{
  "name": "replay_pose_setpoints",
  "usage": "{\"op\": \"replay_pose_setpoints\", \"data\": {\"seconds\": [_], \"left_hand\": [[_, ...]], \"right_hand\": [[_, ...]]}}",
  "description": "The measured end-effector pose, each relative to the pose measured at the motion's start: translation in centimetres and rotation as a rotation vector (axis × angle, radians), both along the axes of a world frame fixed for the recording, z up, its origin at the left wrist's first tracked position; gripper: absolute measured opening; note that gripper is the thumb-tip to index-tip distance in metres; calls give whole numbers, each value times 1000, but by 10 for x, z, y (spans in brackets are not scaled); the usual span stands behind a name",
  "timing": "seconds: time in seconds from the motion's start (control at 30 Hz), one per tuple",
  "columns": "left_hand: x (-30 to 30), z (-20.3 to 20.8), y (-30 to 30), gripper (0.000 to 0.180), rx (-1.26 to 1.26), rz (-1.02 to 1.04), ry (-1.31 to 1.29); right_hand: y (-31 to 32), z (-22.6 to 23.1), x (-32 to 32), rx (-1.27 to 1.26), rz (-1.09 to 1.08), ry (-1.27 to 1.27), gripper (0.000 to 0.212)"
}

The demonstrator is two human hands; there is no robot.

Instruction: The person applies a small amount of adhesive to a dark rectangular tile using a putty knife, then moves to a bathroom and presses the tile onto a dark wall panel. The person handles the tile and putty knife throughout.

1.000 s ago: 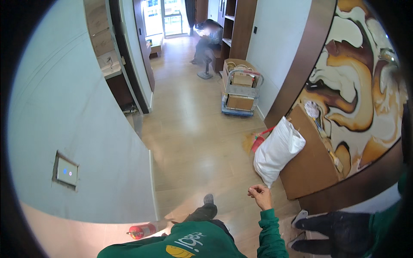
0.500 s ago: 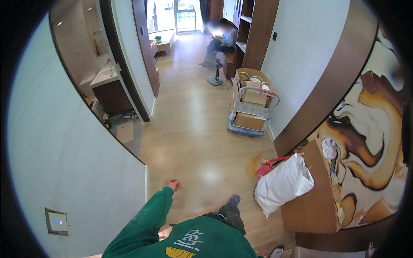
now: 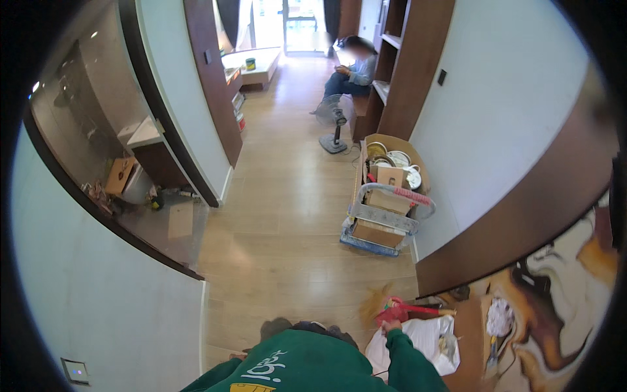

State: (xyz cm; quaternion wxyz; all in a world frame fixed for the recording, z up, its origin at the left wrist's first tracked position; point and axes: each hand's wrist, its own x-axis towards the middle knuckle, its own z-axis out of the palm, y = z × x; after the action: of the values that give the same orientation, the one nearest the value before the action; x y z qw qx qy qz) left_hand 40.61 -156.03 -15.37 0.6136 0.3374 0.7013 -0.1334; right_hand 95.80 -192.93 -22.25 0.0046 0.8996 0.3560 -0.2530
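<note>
My right hand (image 3: 391, 325) is at the lower right, its fingers loosely bent, with nothing visible in it. In the picture it overlaps the top of a white sack (image 3: 411, 334) and sits just below a red dustpan (image 3: 390, 311); whether it touches either, I cannot tell. Only a sliver of my left hand (image 3: 240, 356) shows beside my green sweatshirt, low and near the left wall. Its fingers are mostly hidden. A straw-coloured broom head (image 3: 373, 306) lies by the dustpan, and a red handle (image 3: 418, 308) runs off to the right.
A platform trolley (image 3: 375, 248) with cartons and cable rolls stands ahead on the right. Behind it are a standing fan (image 3: 335, 140) and a seated person (image 3: 356, 72). A bathroom doorway (image 3: 163, 124) opens on the left. A cardboard box (image 3: 469, 326) stands by the patterned panel.
I have moved forward along the hallway; trolley, fan and doorway appear nearer. My left hand has swung back to my side, and my right hand has come into view by the sack.
</note>
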Motion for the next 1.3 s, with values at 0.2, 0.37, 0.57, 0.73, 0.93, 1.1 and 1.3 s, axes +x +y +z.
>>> {"op": "replay_pose_setpoints", "data": {"seconds": [0.2,0.37,0.57,0.73,0.93,1.1,1.3], "left_hand": [[113,-10,49,26,-41,79,9],[212,-46,176,28,-62,24,21],[337,-42,424,31,266,-261,-112],[503,27,704,24,462,83,-333],[622,33,889,22,653,119,-406],[616,-11,912,31,112,143,-57],[630,-25,931,30,-105,423,135]], "right_hand": [[315,92,174,520,-591,646,22],[531,145,219,492,-316,645,31],[633,165,279,228,-346,793,28],[701,156,364,428,-670,903,24],[831,99,495,444,-810,797,21],[1057,113,604,350,-647,836,28],[1377,182,708,394,-103,610,27]]}}
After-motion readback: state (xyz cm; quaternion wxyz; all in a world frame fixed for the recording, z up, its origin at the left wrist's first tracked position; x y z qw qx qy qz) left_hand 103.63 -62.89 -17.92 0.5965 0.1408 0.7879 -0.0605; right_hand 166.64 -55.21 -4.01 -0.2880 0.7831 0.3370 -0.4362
